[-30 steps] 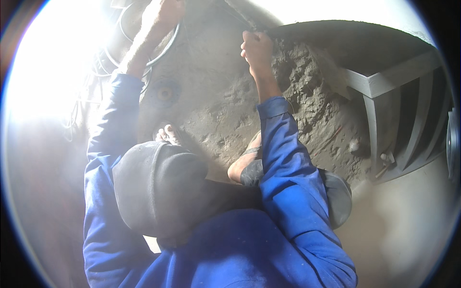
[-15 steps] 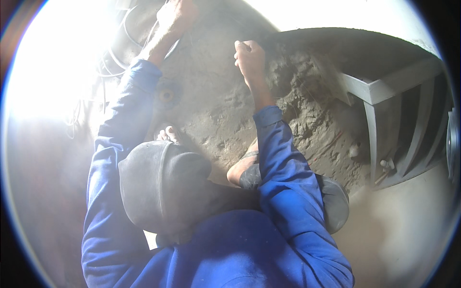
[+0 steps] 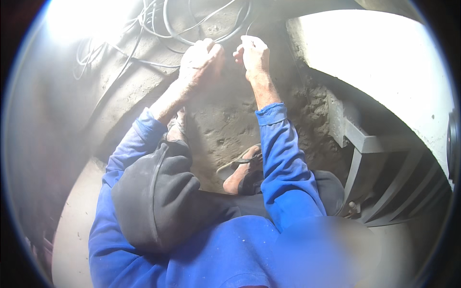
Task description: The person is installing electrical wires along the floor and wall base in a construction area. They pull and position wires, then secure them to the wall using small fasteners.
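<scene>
My left hand point(image 3: 200, 61) is closed in a fist near the top middle, beside the loops of cable. What it holds, if anything, is hidden under its fingers. A little to its right, my right hand point(image 3: 254, 56) pinches a thin wire point(image 3: 249, 28), whose end sticks up past the fingertips. The two hands are apart by a small gap. A grey cable loop point(image 3: 168, 24) curves on the ground just beyond them, and another cable point(image 3: 156, 64) runs up to my left hand.
Rough, dusty ground point(image 3: 216, 125) lies under my hands, with my sandalled foot point(image 3: 237, 175) on it. At right stands a grey slatted metal frame point(image 3: 370, 144) beside a sunlit pale surface point(image 3: 374, 53). Strong glare covers the upper left.
My left hand has come down and rightward from the top edge, nearer my right hand. The view has shifted, and more cable loops show beyond the hands.
</scene>
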{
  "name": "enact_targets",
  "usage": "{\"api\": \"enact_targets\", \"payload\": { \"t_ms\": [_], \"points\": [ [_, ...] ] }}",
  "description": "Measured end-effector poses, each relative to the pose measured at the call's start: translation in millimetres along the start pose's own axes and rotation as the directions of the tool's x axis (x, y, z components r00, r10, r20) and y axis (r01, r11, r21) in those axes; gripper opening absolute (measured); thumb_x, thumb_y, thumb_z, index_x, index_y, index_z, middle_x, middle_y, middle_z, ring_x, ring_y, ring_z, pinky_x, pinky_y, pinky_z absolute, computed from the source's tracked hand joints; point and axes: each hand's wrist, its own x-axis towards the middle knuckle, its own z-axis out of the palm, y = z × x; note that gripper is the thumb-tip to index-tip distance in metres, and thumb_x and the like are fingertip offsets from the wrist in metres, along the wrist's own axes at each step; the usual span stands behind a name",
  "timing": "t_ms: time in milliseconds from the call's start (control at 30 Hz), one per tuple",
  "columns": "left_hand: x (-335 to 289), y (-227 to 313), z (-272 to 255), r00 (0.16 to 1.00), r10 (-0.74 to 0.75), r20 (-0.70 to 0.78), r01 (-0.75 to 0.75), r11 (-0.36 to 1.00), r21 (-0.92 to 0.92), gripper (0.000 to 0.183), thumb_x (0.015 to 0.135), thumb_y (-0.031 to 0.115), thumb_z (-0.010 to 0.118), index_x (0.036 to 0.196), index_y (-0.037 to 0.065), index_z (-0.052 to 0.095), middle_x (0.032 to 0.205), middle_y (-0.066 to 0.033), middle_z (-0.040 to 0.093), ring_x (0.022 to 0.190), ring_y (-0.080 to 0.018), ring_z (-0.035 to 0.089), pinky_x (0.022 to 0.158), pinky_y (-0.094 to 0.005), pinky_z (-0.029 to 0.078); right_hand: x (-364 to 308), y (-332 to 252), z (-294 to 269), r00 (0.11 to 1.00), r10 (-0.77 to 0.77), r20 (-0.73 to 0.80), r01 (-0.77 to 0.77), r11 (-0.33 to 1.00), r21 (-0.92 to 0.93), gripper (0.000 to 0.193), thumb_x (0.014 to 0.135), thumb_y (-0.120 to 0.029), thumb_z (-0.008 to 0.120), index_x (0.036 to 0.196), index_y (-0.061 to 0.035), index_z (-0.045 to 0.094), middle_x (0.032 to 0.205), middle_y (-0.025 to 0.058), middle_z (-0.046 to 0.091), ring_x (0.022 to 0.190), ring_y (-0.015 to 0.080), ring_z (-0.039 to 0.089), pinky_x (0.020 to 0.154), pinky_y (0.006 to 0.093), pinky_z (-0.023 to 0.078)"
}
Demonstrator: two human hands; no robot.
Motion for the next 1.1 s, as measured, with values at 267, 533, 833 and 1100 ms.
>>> {"api": "enact_targets", "payload": {
  "t_ms": [267,533,833,1100],
  "points": [
    [3.1,-50.6,-12.4,0.981,0.003,0.192,-0.082,0.912,0.403,0.038,0.079,0.02,0.062,0.115,0.013,0.055,0.111,-0.006,0.054,0.106,-0.0247,0.052,0.087,-0.035,0.048,-1.0,5.5,34.8,0.997,0.072,-0.015,-0.072,0.997,-0.025,0.018,0.092,-0.016,0.058,0.098,0.0015,0.058,0.079,0.0107,0.065,0.062,0.0195,0.065,0.043,0.0276,0.044],
    [-11.1,-111.3,-37.5,0.998,0.069,0.007,-0.063,0.865,0.497,0.03,0.077,0.014,0.062,0.107,0.012,0.058,0.106,-0.0027,0.057,0.106,-0.0224,0.052,0.088,-0.0339,0.049,5.9,-3.1,57.3,0.989,0.016,0.145,-0.009,0.999,-0.044,0.018,0.09,-0.014,0.058,0.102,0.0002,0.058,0.081,0.0114,0.065,0.062,0.0192,0.064,0.041,0.0261,0.04],
    [-4.8,-160.1,-96.3,0.989,-0.143,0.024,0.102,0.802,0.588,0.044,0.088,0.018,0.056,0.131,0.013,0.051,0.133,-0.0098,0.054,0.126,-0.0319,0.046,0.104,-0.0411,0.04,-6.3,12.3,53.9,0.989,0.078,0.125,-0.073,0.997,-0.037,0.021,0.09,-0.016,0.057,0.104,-0.0012,0.059,0.082,0.0107,0.065,0.065,0.0188,0.064,0.049,0.0292,0.047],
    [-32.9,-129.5,-59.3,0.999,-0.023,-0.05,0.044,0.866,0.498,0.039,0.087,0.017,0.056,0.125,0.012,0.054,0.126,-0.0077,0.055,0.121,-0.0289,0.048,0.101,-0.0399,0.041,-13.4,24.2,51.3,0.992,-0.034,0.119,0.041,0.998,-0.057,0.02,0.089,-0.017,0.058,0.102,-0.0022,0.059,0.081,0.0102,0.066,0.065,0.02,0.065,0.056,0.0335,0.05]
  ]
}}
